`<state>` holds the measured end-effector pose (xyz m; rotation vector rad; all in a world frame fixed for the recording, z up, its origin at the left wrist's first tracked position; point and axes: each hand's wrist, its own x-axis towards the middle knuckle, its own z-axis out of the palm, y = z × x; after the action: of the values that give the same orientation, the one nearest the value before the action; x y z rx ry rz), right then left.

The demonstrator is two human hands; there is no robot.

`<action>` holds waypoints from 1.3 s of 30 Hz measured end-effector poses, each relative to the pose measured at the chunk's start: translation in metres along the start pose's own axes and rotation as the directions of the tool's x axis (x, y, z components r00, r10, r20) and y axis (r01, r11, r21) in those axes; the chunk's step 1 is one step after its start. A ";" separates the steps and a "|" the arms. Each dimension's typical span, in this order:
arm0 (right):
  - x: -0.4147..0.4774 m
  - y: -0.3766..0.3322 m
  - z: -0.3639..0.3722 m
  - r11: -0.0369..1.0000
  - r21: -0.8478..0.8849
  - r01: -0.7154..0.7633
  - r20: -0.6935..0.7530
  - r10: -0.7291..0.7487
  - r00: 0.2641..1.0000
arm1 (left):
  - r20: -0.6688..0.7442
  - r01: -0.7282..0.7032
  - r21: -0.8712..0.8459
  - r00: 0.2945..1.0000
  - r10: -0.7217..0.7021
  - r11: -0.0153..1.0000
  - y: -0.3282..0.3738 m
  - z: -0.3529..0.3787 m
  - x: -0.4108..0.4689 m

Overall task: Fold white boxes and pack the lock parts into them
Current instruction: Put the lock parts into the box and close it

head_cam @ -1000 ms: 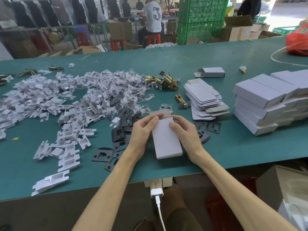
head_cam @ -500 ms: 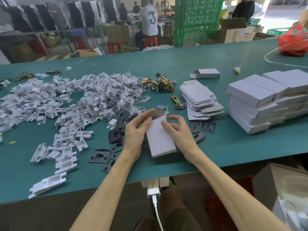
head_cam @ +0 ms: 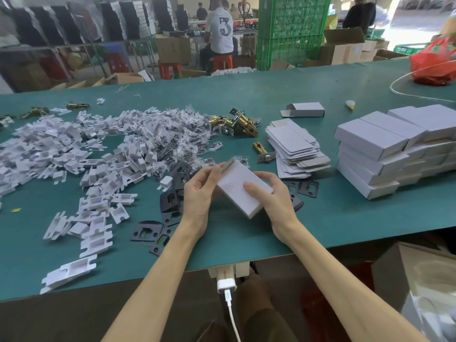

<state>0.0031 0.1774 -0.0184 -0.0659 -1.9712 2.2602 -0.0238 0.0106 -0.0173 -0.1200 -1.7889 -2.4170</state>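
Although a good stack of closed boxes already stands at the right of the tabletop, the job looks far from finished. A pile of flat box blanks waits just left of that stack, and one folded box with its end flap open lies alone farther back. Unpacked parts spread across the left and middle: a wide heap of white plastic inserts, small bags of screws, a cluster of brass latches with a single latch beside the blanks, and black plates scattered near the hands.

The white box in work sits between the two hands, held just above the tabletop at the near middle, tilted so that one end points far-left and the other near-right. It is folded into shape; whether any parts are inside cannot be told. The left hand pinches the far-left end, thumb and fingertips at the flap, which seems not fully tucked in. The right hand grips the right side, thumb laid on the top face and fingers curled round the far edge. By my judgement the step in hand is closing this box's end, after which it would join the stack at the right.
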 end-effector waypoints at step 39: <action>0.001 0.001 -0.001 0.980 0.193 -0.042 0.058 0.032 0.998 | -0.091 0.011 0.033 0.996 -0.008 0.999 -0.008 -0.005 0.006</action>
<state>0.0024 0.1784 -0.0194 -0.0204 -1.7775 2.4907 -0.0309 0.0080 -0.0256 0.0019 -1.7940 -2.3571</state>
